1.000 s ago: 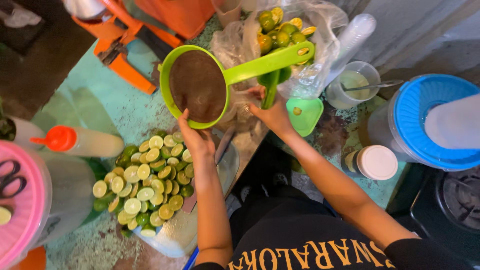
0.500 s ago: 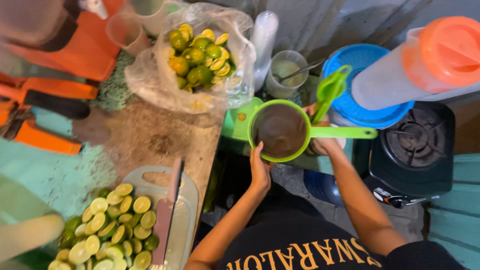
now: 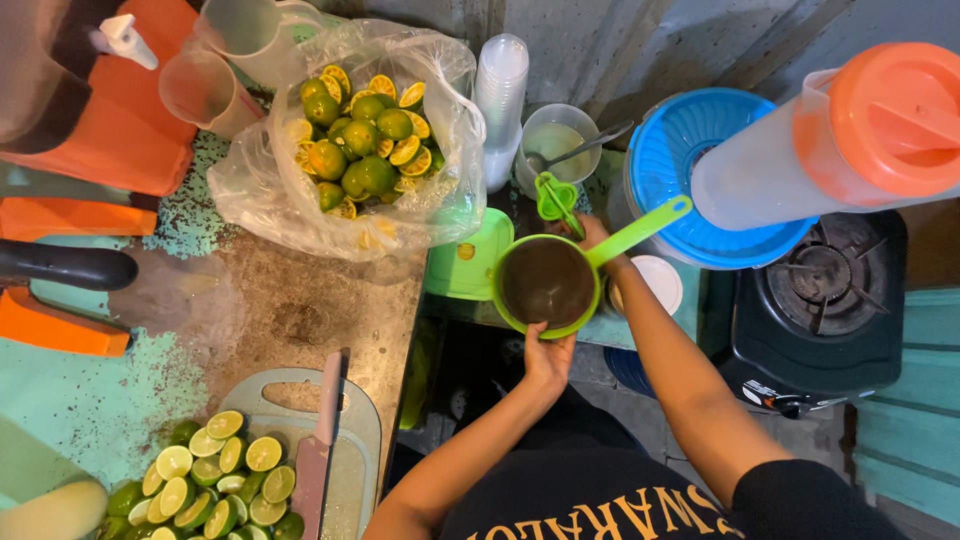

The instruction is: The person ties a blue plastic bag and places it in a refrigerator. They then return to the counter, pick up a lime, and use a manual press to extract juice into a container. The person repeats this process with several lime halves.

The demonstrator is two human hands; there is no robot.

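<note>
Head view: the left hand (image 3: 548,355) has its fingers (image 3: 533,333) curled onto the near rim of a round green plastic strainer with dark mesh (image 3: 547,283), which is held in the air just past the bench (image 3: 300,310) edge, while the right hand (image 3: 592,235) is closed around the strainer's long green handle (image 3: 640,231) together with a small green plastic citrus squeezer (image 3: 556,196). Beyond sit a clear plastic cup with a spoon (image 3: 556,142), a blue round tub lid (image 3: 690,150) and a clear plastic bag of cut green limes (image 3: 365,140); a pale cutting board with halved limes (image 3: 240,470) lies nearer on the left.
</note>
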